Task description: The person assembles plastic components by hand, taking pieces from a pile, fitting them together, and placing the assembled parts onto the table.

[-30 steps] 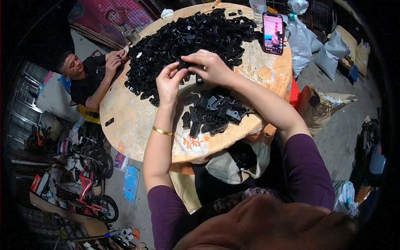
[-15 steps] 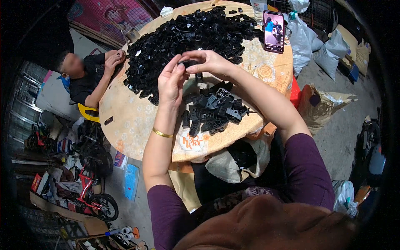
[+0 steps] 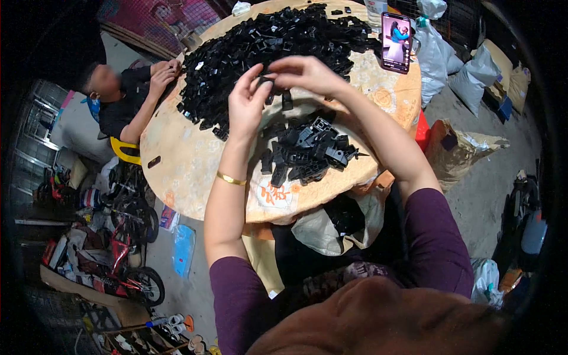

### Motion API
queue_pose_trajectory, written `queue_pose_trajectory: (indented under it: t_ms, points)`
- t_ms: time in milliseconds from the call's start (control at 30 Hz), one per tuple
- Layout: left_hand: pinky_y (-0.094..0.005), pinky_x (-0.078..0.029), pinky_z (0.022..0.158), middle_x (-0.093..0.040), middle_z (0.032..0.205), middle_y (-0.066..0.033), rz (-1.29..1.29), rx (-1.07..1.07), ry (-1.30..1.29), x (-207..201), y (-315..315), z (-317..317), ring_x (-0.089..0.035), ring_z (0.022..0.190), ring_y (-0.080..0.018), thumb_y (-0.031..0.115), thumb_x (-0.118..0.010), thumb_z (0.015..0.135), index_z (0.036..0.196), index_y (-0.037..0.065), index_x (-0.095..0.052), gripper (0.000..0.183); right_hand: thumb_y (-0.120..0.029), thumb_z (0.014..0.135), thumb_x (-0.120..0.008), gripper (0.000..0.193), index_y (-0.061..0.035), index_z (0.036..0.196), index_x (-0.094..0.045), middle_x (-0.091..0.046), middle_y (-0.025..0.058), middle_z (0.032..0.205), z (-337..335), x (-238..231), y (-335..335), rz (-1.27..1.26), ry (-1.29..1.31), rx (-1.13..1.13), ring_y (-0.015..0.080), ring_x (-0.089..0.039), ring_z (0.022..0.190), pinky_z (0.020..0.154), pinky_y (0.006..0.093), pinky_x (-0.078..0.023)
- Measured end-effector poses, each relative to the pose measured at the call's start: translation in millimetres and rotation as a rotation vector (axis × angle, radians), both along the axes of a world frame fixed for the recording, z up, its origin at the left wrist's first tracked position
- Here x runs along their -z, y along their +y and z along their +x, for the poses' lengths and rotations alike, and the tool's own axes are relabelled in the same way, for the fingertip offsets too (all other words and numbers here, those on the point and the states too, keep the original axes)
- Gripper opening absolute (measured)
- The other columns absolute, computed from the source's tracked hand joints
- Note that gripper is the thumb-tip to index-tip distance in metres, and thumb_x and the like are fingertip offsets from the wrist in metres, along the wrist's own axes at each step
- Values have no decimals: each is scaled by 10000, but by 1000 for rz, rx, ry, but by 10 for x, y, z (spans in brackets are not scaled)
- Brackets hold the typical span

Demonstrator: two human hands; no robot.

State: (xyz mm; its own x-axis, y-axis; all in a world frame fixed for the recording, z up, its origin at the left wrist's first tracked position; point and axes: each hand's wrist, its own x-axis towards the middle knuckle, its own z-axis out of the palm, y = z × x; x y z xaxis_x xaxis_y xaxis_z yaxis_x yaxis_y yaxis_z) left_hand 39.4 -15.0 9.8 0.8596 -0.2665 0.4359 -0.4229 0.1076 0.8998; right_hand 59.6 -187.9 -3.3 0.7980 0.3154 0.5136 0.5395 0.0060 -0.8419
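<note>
One black part over the table looks pinched by the left hand at its 1 o'clock, 9 o'clock off the right hand, whose grip I can't tell, long axis too blurry.

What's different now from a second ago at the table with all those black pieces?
The left hand and right hand have moved slightly forward and opened a bit; whether they let go of anything is too blurred to tell. The phone now shows a different picture. The big black pile, the smaller heap and the phone itself stayed put.
</note>
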Motion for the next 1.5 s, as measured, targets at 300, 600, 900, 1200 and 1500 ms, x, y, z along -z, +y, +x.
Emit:
queue_pose_trajectory:
  t_ms: [300, 600, 900, 1200, 1500]
  points:
    - [-364, -451, 668, -605, 775, -184, 1213, 44, -194, 8, 73, -113, -582, 722, -317, 313, -550, 793, 840, 40, -630, 288, -418, 612, -698, 463, -44, 877, -631, -620, 159, 853, 42, -29, -660, -1149, 79, 549, 296, -595, 801, 702, 367, -469]
    - [-371, -451, 763, -584, 900, -190, 1034, -273, -385, 461, -100, 404, -564, 841, -328, 274, -664, 654, 1018, 14, -548, 462, -97, 637, -657, 409, -70, 1035, -567, -565, 163, 929, 32, 257, -9, -858, -240, 381, 337, -538, 917, 795, 392, -444]
    - [-330, -453, 778, -597, 936, -177, 760, -278, -179, 299, 94, 280, -585, 873, -282, 130, -592, 689, 1034, -8, -516, 379, -156, 736, -664, 320, -55, 1029, -584, -617, 52, 901, 57, 99, 9, -142, -8, 265, 105, -572, 752, 620, 257, -477]
    - [-204, -443, 645, -580, 860, -55, 44, 121, 166, 119, 56, 120, -541, 721, -100, 61, -632, 741, 1029, -14, -512, 321, -135, 809, -578, 285, -55, 1083, -555, -587, 9, 799, -137, -26, 126, 242, 234, -2, 48, -524, 641, 573, 190, -444]
    - [-322, -505, 774, -577, 951, -83, -313, 284, 364, 150, 128, 135, -585, 846, -181, 71, -509, 848, 1054, -6, -506, 220, -182, 712, -650, 337, -29, 1008, -597, -627, 126, 863, -48, 110, 179, -200, -421, 390, 217, -620, 742, 663, 296, -482]
